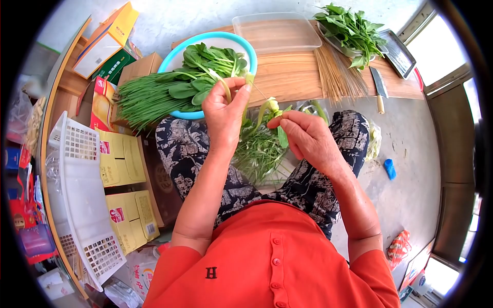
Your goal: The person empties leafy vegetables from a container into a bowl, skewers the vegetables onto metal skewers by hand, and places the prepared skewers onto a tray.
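Note:
My left hand [226,110] is raised in front of the basin, its thumb and fingers pinched round a pale green vegetable stalk [224,88]. A thin stick, which looks like a skewer [261,92], runs from near its fingertips toward my right hand. My right hand [305,134] is closed, fingertips pinching a leafy green with a pale base [272,105]. Both hands are over a clear plastic bag of loose green trimmings [259,156] between the knees. Behind the left hand, a blue-rimmed basin [251,51] holds leafy greens [192,92] and long chives [149,97].
On the wooden bench [287,72] lie a clear tray [277,25], several bamboo skewers [336,72], a heap of leaves [352,31], a dark tray [398,54] and a knife [378,84]. White plastic basket [77,190] and cartons [123,159] stand at left.

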Demonstrator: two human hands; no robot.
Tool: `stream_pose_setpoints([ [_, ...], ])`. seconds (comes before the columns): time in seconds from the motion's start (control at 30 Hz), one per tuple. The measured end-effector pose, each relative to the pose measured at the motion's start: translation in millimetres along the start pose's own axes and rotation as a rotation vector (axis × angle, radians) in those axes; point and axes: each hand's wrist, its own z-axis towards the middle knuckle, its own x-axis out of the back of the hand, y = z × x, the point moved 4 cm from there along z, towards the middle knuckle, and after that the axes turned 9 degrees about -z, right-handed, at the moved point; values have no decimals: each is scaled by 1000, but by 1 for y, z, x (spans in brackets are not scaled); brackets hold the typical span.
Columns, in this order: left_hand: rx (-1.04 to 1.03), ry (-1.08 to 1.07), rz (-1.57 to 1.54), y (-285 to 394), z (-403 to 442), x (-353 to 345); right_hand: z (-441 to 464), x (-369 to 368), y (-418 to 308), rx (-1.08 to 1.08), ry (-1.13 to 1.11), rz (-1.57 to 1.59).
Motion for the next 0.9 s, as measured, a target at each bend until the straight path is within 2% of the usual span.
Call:
stream_pose_setpoints([
  [0.37, -60, 15, 61, -1, 0, -1, 0, 0, 1, -5, 1, -11],
  [0.63, -250, 94, 173, 8, -4, -6, 0, -1, -5, -6, 19, -14],
  [0.7, -236, 94, 151, 5, -6, -5, 1, -2, -6, -3, 27, -23],
  [0.83, -246, -9, 307, 1, -11, -7, 10, -1, -7, 28, 58, 11],
  [0.9, -23, -113, 227, -1, -8, -8, 15, 2, -6, 9, 57, 38],
])
